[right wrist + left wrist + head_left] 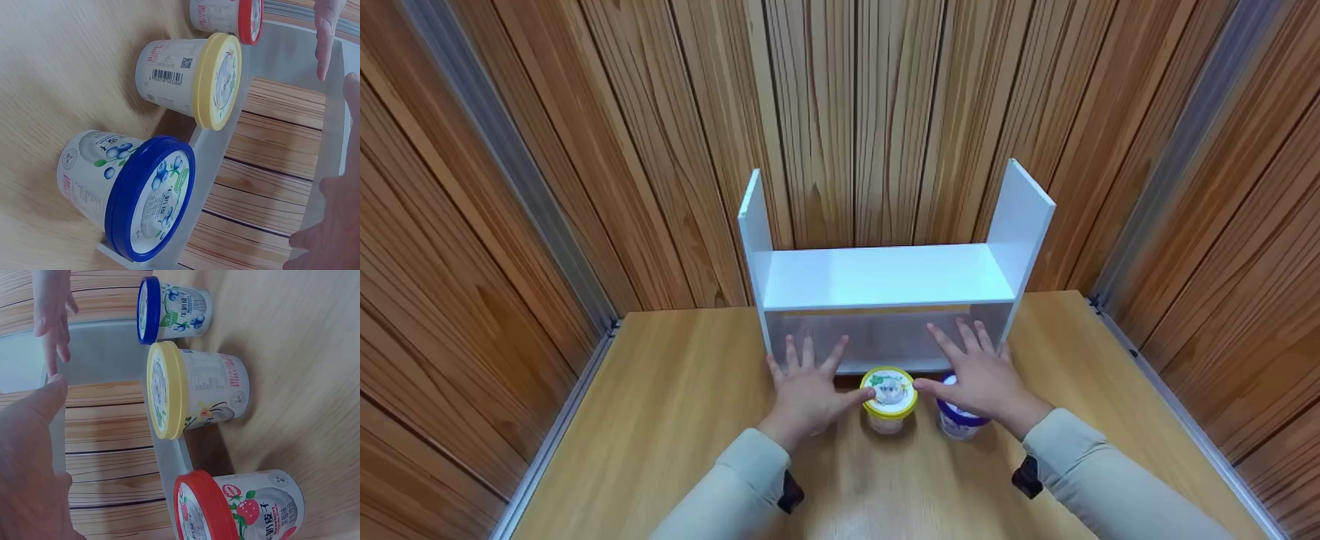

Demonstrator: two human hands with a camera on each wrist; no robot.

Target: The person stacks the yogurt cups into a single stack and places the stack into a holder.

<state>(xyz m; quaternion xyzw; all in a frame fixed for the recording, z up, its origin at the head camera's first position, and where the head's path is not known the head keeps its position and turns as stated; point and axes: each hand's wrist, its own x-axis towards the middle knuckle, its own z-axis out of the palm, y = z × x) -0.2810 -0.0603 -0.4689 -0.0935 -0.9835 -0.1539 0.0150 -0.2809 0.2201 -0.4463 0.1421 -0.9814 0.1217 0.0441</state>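
Three paper tubs with coloured lids stand in a row on the wooden table. The yellow-lidded tub (889,390) is in the middle, between my two hands. To its right is the blue-lidded tub (135,191), printed with blueberries; my right hand (986,382) partly covers it in the head view. A red-lidded tub (239,506) with strawberry pictures shows in the left wrist view, but my left hand (810,396) hides it from the head camera. Both hands are spread with straight fingers above the tubs, holding nothing. The thumbs point toward each other over the yellow lid.
A white two-tier shelf (885,277) with upright side panels stands directly behind the tubs, close to the wood-panelled back wall (885,120). Panelled side walls rise at left and right, with metal strips along the table (682,390) edges.
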